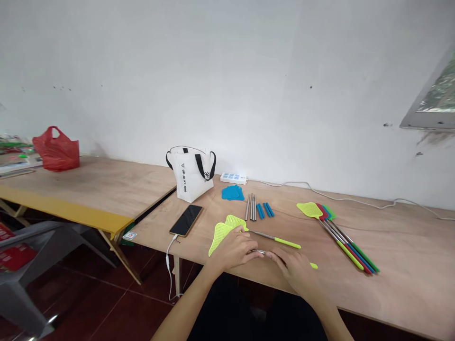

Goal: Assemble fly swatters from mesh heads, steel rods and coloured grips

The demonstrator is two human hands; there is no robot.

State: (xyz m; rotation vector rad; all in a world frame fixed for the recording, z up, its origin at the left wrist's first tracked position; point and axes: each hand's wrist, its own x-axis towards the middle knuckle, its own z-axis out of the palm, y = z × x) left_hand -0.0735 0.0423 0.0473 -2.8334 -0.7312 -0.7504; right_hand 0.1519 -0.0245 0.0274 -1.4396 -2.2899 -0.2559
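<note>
At the table's front edge, a yellow-green fly swatter lies across both my hands. My left hand closes round it near the mesh head, covering part of that end. My right hand grips the other side, and the yellow-green handle tip pokes out past it. Between the two hands a short length of metal rod shows. Just behind, a second yellow-green swatter with a metal rod rests on the wood. Farther back are loose metal rods, blue handle grips and blue swatter heads.
Several swatters in mixed colours lie together on the right. A phone on a white cable, a white bag and a power strip occupy the left and back. A red plastic bag stands on the neighbouring table.
</note>
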